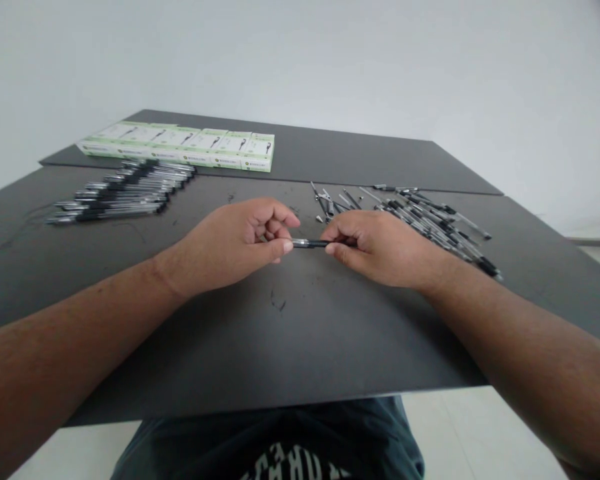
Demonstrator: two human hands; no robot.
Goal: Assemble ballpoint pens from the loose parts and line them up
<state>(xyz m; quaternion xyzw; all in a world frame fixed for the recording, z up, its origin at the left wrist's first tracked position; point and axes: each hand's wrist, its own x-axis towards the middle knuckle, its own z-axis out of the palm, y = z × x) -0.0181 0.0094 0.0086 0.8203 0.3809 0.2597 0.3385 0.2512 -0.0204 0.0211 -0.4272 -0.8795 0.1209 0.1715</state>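
Between my two hands a black and clear pen [307, 243] is held level above the dark table [260, 347]. My left hand [245, 237] pinches its left end between thumb and fingers. The dark right part is gripped by the thumb and fingers of my right hand [375, 243], which cover that end. Just behind my right hand lie loose pen parts [330, 203], some of them small silvery pieces and thin tubes. A pile of pens [440, 227] spreads to the right of it.
Toward the left lies a row of pens [125, 190] set side by side. Behind it, several white and green boxes [180, 143] stand in a line. A pale wall [300, 60] rises past the table's far edge. Dark marks [279, 303] show on the tabletop.
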